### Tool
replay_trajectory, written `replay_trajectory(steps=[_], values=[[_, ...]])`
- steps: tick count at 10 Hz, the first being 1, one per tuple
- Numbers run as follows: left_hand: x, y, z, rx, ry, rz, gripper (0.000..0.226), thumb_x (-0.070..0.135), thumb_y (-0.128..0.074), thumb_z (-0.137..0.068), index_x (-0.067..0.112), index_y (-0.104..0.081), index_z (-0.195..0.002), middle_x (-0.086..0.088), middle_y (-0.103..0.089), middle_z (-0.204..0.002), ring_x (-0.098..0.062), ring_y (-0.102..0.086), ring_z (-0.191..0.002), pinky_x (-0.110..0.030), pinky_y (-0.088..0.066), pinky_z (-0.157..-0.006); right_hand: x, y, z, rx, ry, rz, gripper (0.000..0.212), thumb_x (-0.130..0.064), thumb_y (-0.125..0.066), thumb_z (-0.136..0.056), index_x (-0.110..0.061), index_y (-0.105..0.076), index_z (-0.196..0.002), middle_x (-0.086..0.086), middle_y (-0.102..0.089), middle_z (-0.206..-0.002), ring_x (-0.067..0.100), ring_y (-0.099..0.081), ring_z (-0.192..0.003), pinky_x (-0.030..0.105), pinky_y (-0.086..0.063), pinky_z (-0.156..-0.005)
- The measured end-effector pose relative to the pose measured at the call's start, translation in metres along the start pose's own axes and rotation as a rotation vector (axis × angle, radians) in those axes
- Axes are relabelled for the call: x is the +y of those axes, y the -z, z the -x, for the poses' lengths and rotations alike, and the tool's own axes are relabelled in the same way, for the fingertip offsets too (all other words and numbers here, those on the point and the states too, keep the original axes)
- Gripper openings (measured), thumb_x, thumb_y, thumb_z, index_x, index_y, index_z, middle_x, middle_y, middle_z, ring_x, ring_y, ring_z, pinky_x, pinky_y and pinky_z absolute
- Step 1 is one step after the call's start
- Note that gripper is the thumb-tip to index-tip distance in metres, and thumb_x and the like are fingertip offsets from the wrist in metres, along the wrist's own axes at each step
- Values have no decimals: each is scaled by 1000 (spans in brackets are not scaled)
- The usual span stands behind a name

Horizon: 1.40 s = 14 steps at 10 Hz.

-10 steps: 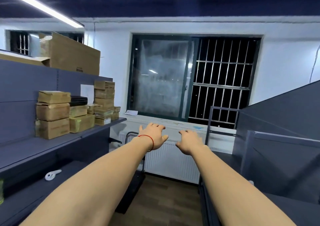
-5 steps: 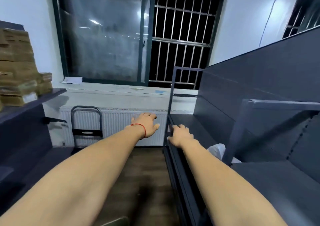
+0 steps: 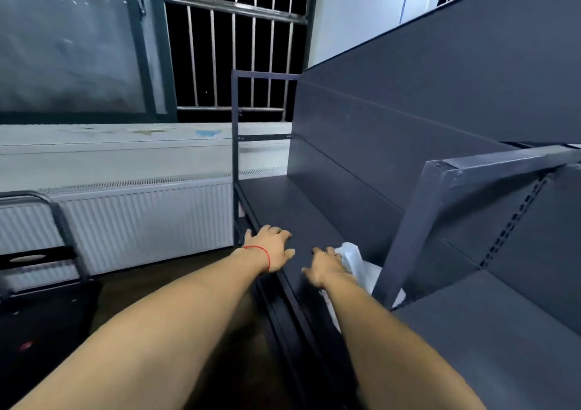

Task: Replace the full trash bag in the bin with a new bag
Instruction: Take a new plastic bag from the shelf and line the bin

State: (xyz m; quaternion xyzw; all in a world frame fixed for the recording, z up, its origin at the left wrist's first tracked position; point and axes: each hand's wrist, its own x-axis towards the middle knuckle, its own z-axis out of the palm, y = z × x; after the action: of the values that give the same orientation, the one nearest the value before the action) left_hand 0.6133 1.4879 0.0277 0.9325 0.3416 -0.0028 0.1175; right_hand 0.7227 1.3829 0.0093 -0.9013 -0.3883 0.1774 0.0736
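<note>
A white plastic bag point(image 3: 356, 260) lies on the dark grey shelf point(image 3: 283, 202) at my right, partly hidden behind a slanted metal post point(image 3: 408, 230). My right hand point(image 3: 323, 266) reaches over the shelf with its fingers spread, fingertips at the bag's left edge; whether they touch it I cannot tell. My left hand point(image 3: 272, 246), with a red string on the wrist, hovers open over the shelf's front edge, holding nothing. No trash bin is in view.
A white radiator point(image 3: 141, 221) runs under the window sill point(image 3: 125, 145) ahead. A black folded hand cart point(image 3: 41, 252) stands at the left. The grey shelving unit with a tall back panel point(image 3: 440, 95) fills the right side. Dark wooden floor lies between.
The view has swung right and down, from the box-laden left shelves to the right shelf. Both hands have moved right onto that shelf, the right one up to the white bag.
</note>
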Motion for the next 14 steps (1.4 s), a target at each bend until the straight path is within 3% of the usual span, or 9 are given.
replay_trajectory(steps=[3, 5, 6, 8, 9, 10, 11, 13, 14], values=[[34, -43, -123, -154, -124, 6, 55, 47, -41, -95, 27, -36, -145, 3, -30, -156, -20, -17, -147, -63, -7, -116, 42, -33, -91, 86, -221, -10, 43, -23, -45, -96, -6, -45, -136, 18, -35, -146, 38, -28, -136, 56, -22, -111], [34, -89, -175, -204, -214, 59, 46, 44, -42, -93, 28, -45, -136, 1, -39, -149, -24, -26, -142, -63, -14, -115, 50, -66, -138, -58, -445, 214, 77, -42, -45, -94, -7, -10, -154, 24, 1, -160, 47, -2, -145, 67, 0, -113], [29, -101, -177, -192, -224, 39, 51, 46, -44, -92, 31, -40, -141, 4, -32, -154, -22, -20, -145, -62, -11, -116, 53, -73, -149, -110, -506, 219, 80, -42, -43, -96, -4, -3, -153, 29, 10, -158, 55, 6, -143, 70, 3, -111], [0, -125, -191, -208, -225, 41, 56, 45, -46, -92, 30, -38, -144, 7, -4, -163, -21, -5, -150, -62, -8, -117, 69, -84, -178, -220, -601, 297, 83, -36, -44, -92, -15, 8, -154, 25, 12, -160, 58, 7, -141, 82, 23, -83], [-22, -119, -189, -218, -193, 28, 55, 45, -44, -93, 29, -37, -145, 8, -1, -163, -23, -5, -150, -63, -8, -117, 69, -78, -174, -175, -522, 372, 80, -35, -42, -91, -17, 3, -155, 13, 5, -163, 49, -2, -145, 79, 20, -94], [-43, -105, -180, -221, -168, -1, 54, 44, -43, -94, 28, -36, -145, 8, 1, -163, -25, -5, -150, -64, -9, -117, 42, -65, -165, -96, -406, 424, 72, -26, -45, -89, -10, -15, -153, 6, -5, -163, 36, -12, -146, 74, 16, -105], [-62, -79, -164, -221, -160, -30, 51, 45, -42, -93, 31, -38, -143, 8, 4, -163, -26, -3, -150, -63, -9, -117, 0, -55, -153, 25, -265, 388, 72, -14, -51, -83, -6, -25, -149, 4, -17, -159, 30, -23, -141, 74, 18, -104], [-117, -22, -112, -236, -94, -91, 46, 44, -48, -92, 42, -45, -137, 0, 12, -163, -30, 8, -149, -65, -4, -116, -91, -29, -116, 177, 60, 309, 52, -4, -46, -83, -8, -47, -134, 4, -34, -152, 32, -37, -131, 70, 18, -107], [-150, 2, -78, -233, -9, -90, 46, 38, -46, -91, 49, -43, -136, -5, 18, -162, -33, 14, -148, -64, -1, -117, -141, -17, -89, 254, 222, 283, 36, -8, -46, -86, -12, -56, -121, 3, -54, -132, 30, -48, -121, 67, 13, -112]])
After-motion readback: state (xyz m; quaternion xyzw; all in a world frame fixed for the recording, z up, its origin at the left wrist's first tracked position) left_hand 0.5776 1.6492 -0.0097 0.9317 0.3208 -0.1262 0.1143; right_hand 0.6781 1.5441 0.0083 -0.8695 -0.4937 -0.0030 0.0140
